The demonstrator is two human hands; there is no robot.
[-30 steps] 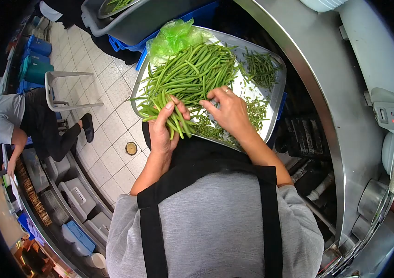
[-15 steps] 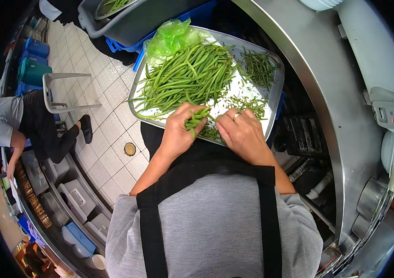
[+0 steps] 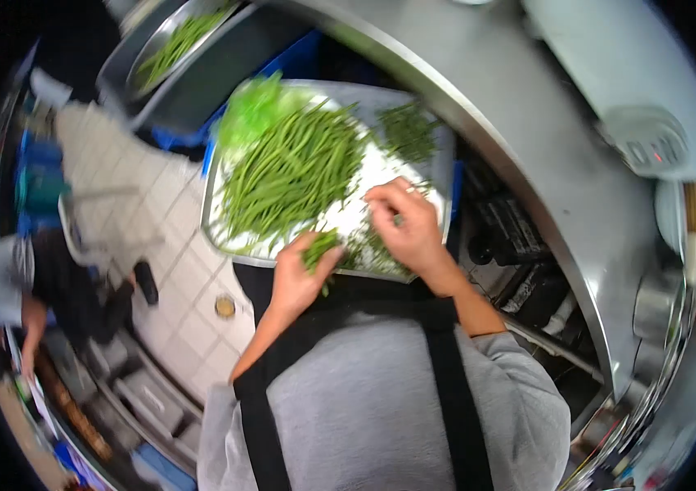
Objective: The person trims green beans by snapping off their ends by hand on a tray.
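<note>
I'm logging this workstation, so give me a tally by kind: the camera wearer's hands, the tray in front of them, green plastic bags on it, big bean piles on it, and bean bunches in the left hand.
Hands, left hand and right hand: 2
Tray: 1
Green plastic bag: 1
Big bean pile: 1
Bean bunch: 1
Total: 6

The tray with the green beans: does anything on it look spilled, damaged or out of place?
The crumpled green plastic bag seems out of place: it is not food, yet lies on the tray beside the green beans. Small trimmings are scattered near the right hand, but none visibly past the rim. Blur may hide damage.
</note>
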